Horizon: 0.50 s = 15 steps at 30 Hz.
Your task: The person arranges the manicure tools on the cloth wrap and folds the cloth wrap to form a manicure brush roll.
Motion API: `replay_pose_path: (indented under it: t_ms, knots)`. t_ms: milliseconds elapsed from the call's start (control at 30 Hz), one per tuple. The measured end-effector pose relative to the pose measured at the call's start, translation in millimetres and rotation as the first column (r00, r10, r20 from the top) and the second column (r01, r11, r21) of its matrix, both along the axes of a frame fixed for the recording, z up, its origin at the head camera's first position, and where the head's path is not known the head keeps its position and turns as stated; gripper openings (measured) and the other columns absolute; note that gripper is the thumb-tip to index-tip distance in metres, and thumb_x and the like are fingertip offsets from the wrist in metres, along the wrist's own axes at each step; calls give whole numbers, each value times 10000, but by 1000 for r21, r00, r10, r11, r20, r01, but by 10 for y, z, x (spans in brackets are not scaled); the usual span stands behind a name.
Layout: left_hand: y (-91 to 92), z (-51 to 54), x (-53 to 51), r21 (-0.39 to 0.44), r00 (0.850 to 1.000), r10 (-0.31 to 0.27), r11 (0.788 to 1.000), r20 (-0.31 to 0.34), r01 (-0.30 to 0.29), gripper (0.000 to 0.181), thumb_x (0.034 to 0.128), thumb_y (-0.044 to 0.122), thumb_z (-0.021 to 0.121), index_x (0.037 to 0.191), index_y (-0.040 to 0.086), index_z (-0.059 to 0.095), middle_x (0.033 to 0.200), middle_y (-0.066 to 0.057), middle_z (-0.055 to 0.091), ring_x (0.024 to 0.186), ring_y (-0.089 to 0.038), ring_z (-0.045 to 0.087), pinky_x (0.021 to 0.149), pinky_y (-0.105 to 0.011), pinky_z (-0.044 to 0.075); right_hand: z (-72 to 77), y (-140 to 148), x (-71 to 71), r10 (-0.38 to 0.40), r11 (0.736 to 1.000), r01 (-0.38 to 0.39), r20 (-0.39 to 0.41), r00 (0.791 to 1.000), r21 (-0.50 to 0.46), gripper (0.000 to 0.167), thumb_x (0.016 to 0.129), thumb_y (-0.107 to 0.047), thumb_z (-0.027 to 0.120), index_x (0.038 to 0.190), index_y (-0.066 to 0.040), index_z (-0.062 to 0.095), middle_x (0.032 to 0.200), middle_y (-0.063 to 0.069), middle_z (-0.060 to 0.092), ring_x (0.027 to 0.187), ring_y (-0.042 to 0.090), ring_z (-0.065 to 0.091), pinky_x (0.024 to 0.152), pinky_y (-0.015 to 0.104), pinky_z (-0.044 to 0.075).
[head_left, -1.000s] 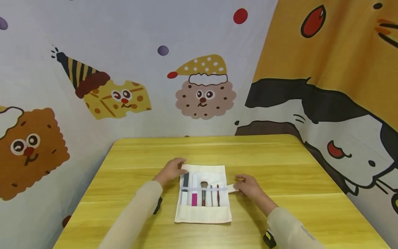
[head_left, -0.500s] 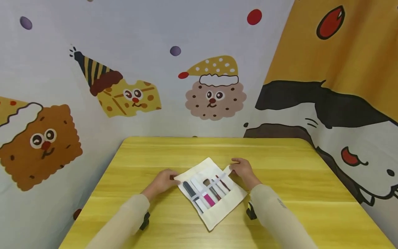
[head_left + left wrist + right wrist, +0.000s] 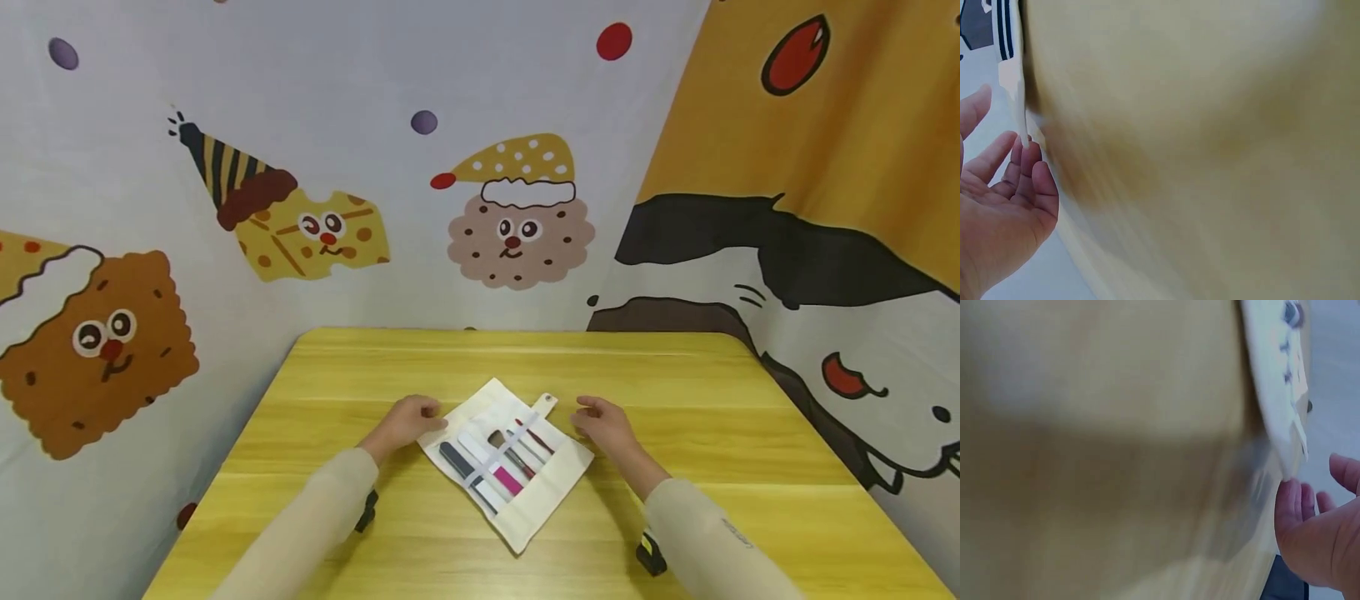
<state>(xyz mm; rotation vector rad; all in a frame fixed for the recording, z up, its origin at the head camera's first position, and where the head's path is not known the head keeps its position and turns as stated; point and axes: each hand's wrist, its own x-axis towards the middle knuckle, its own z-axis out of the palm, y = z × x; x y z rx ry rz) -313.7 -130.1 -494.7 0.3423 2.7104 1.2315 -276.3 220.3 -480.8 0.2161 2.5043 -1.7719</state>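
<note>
A cream cloth tool roll (image 3: 552, 493) lies unrolled and turned at a slant on the table in the head view. Its pockets and elastic band hold a flat dark-grey tool (image 3: 456, 461), a flat white-and-pink tool (image 3: 507, 478), a soft-haired brush (image 3: 515, 456), a thin grey stick and a thin red one (image 3: 535, 436). My left hand (image 3: 408, 423) is at its left corner; in the left wrist view, fingertips touch the cloth edge, thumb raised apart. By the right corner, my right hand (image 3: 609, 427) has loose fingers, fingertips at the edge in the right wrist view. The snap tab (image 3: 547, 404) sticks out, unheld.
The yellow wood-grain table (image 3: 360, 367) has a cartoon-printed curtain (image 3: 420, 292) behind it and along the sides. A dark device (image 3: 651, 554) is strapped at my right wrist, another (image 3: 366, 511) at the left.
The tool roll has turned from straight to a slant, its tab swinging away from me. My right hand has let go of the tab and drawn back rightward.
</note>
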Motion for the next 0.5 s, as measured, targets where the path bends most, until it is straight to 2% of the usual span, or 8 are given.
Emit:
replay_pose_path:
  t_ms: [33,133,233,300,367,433,500]
  knots:
    - [28,8,-28,8,1000,3,1000,13,-3,244,903,147,740,1040,-49,692,959,-109,642,879,-201,543,832,-394,479,-6,17,64,-4,1000,4,1,1000,15,466,980,-69,602,1399,87,470,1238,269,567,1030,367,612,828,401,542]
    - [92,28,-73,22,999,29,999,40,-30,361,901,152,741,1208,-27,675,1142,-125,667,1061,-248,594,965,-447,471,-40,36,241,-26,999,25,4,1000,44,471,964,-66,621,1381,102,480,1206,274,589,981,320,629,759,355,547]
    - [129,36,-95,21,998,32,999,48,-33,391,903,143,737,1237,-44,656,1190,-152,657,1122,-284,591,982,-452,465,-70,17,369,-43,998,42,20,999,43,484,946,-50,638,1369,122,477,1188,290,597,931,270,639,713,338,546]
    - [144,34,-102,14,999,28,1000,41,-28,329,900,129,737,1176,-43,685,1099,-126,670,1027,-254,601,918,-418,490,-84,-2,414,-63,998,62,35,997,30,485,935,-24,640,1366,127,477,1180,298,597,895,249,639,691,337,541]
    - [154,31,-104,9,999,20,1000,37,-20,217,893,112,739,1056,-29,713,931,-82,649,873,-207,574,799,-357,488,-89,-17,423,-84,996,83,44,996,23,475,938,-12,628,1368,122,476,1170,293,600,871,239,638,674,335,537]
    - [160,28,-99,10,999,5,1000,41,-6,111,888,100,740,923,2,702,773,-39,571,743,-171,504,689,-310,434,-82,-21,404,-106,994,106,53,993,14,465,945,1,607,1376,113,473,1153,275,604,874,238,627,678,331,530]
    - [160,22,-88,16,998,-11,1000,59,10,133,892,98,736,817,24,654,672,-13,470,662,-151,437,623,-286,368,-73,-15,353,-120,993,119,55,991,14,455,952,3,588,1378,114,471,1135,266,610,890,250,622,686,329,528]
